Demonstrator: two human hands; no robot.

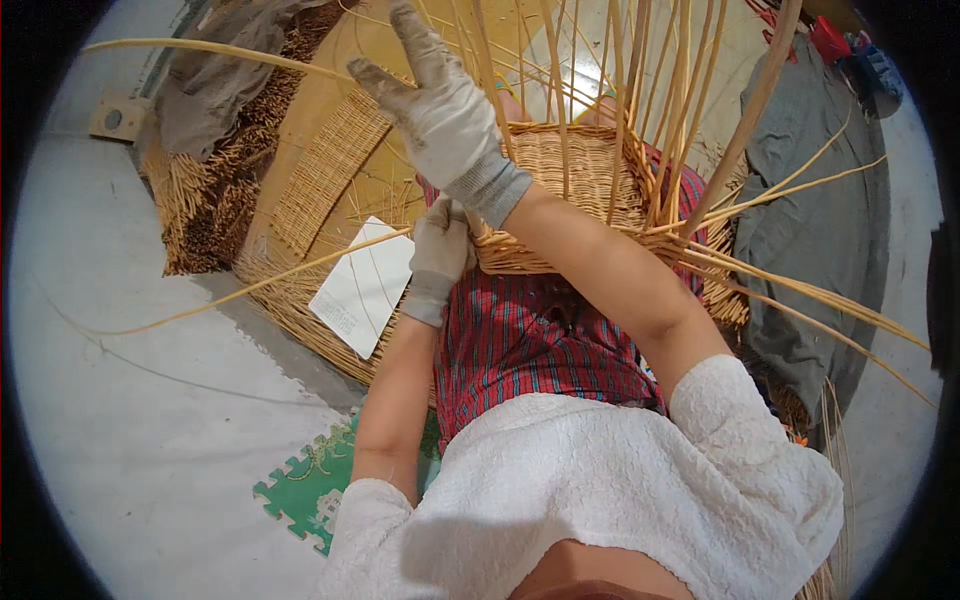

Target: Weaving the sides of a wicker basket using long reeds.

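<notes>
A half-woven wicker basket (590, 160) rests on my lap, with tall bare stakes rising from its sides. My left hand (441, 240), in a pale work glove, is closed at the basket's left corner. A long wicker rod (270, 285) runs out leftward from that fist. My right hand (440, 115), also gloved, is raised over the left side of the basket with its fingers spread. Another long rod (220, 50) reaches from the upper left toward its fingertips; it seems to pass behind them. Loose rods (800, 285) stick out from the basket's right side.
A flat woven panel (332, 170) and a white sheet (365, 285) lie to the left. Beyond them is a bundle of cut rods (225, 190) under grey cloth (205, 90). Dark grey cloth (810, 230) covers the right side. A green foam mat (310, 490) lies on the floor.
</notes>
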